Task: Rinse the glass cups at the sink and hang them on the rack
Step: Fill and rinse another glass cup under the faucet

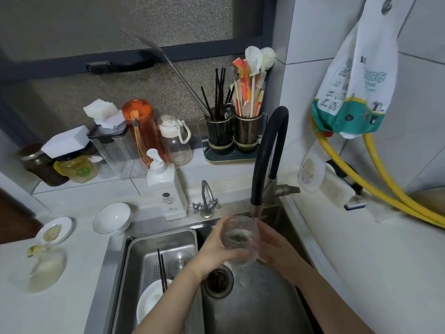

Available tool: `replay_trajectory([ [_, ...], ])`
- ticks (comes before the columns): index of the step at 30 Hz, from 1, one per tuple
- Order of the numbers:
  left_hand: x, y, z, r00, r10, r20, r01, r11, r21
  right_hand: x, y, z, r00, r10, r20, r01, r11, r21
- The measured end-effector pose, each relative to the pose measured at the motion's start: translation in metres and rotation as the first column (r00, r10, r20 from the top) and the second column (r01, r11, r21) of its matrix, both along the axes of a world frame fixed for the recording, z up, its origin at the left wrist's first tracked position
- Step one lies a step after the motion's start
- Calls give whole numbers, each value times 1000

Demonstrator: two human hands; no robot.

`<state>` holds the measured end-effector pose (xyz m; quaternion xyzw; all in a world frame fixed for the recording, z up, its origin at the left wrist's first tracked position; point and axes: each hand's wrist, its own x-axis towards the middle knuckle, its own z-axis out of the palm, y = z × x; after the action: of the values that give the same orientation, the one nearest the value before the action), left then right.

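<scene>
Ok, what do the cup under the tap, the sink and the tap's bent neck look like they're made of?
Cup: clear glass, apparently textured; both hands show through it. Sink: stainless steel by its look, a brushed grey sheen with soft reflections. Neck: matte black, probably a rubber or silicone sleeve, since it curves smoothly and does not shine; its tip looks like metal.

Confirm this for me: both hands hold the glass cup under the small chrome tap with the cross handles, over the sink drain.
Not quite. The head view shows both the left hand and right hand holding the glass cup over the sink drain, but under the tall black gooseneck faucet, not the small chrome tap.
</scene>
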<state>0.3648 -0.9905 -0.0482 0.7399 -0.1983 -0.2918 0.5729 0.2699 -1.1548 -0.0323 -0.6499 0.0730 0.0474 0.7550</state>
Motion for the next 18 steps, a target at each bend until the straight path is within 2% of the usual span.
replay_trajectory([
  [3, 7, -4, 1, 995, 17, 93, -21, 999, 41, 6, -5, 1, 998, -62, 1, 62, 997, -39],
  [5, 0, -11, 1, 995, 9, 95, -11, 1000, 18, 0, -12, 0, 997, -76, 23, 77, 994, -81],
  [11, -1, 0, -18, 998, 22, -58, -23, 1000, -19, -2, -13, -7, 994, -110, -22, 107, 989, -105],
  [15, 7, -3, -10, 990, 18, -137, -30, 995, -90, 3, -20, -3, 989, -148, 3, 147, 985, -87],
  [18, 3, -8, -15, 974, 55, -218, -71, 995, -66, 1, -21, -3, 986, -167, 14, 167, 984, -66],
])
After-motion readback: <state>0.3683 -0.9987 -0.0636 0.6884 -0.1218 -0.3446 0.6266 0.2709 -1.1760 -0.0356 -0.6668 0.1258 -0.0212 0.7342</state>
